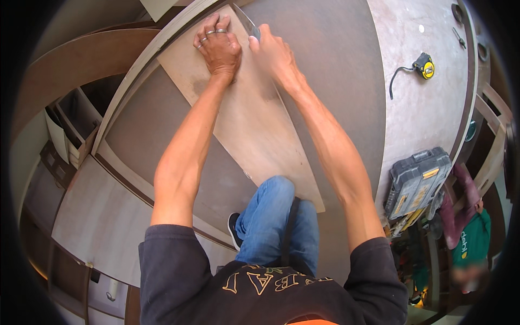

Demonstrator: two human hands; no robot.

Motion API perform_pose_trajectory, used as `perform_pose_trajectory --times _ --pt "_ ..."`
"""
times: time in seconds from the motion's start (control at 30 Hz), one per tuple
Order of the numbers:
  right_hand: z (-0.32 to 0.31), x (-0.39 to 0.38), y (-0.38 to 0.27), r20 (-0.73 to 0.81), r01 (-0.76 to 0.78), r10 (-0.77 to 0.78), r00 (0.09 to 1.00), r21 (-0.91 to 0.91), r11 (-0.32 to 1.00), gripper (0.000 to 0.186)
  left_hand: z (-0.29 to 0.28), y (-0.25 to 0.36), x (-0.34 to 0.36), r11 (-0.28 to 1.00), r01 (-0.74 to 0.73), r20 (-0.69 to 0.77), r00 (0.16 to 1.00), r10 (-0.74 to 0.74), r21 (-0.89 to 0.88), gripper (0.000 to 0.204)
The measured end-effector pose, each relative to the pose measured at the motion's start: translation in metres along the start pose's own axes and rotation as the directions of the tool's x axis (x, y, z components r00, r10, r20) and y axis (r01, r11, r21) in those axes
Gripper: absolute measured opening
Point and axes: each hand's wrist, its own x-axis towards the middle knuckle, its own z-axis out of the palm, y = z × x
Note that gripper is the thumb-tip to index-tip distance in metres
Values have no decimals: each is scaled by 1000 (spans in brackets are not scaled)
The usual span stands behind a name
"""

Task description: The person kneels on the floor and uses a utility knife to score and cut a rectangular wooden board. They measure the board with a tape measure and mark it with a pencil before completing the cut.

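Observation:
A long, pale wooden board (260, 130) lies slantwise in front of me on a larger brown sheet (330, 49). My left hand (219, 51) presses down on the board's far end with its fingers apart, and rings show on several of them. Just right of it, at the board's right edge, my right hand (273, 51) is closed round a tool with a thin metal blade (247, 20). The blade points away and to the left along that edge. My fingers hide its handle, and the hand is slightly blurred. My knee rests at the board's near end.
To the right, a yellow and black tape measure (427, 67) lies on a pale surface, with a dark toolbox (417, 181) nearer me. A person in a green shirt (471, 244) is at the far right. Curved wooden panels (81, 67) stand at left.

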Motion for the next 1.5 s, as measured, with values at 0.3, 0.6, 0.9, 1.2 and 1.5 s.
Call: perform_pose_trajectory --times 0.3,0.6,0.9,1.2,1.5 --pt "-3 5 -7 20 -25 25 999 -17 1000 30 1 -1 6 1000 -4 3 1000 4 -3 40" --pt "0 3 -5 14 17 -15 1000 -98 995 25 5 -1 6 1000 -16 -22 1000 16 9 40" --pt "-3 -170 78 210 -215 226 951 -73 974 27 4 0 5 999 -38 -49 998 39 16 41" --pt "-23 -192 82 162 -260 257 953 -6 966 28 12 -6 6 999 -44 -44 998 46 28 40" --pt "-10 -5 -2 -12 14 -14 1000 0 1000 33 8 -2 6 1000 -16 -41 999 16 9 40"
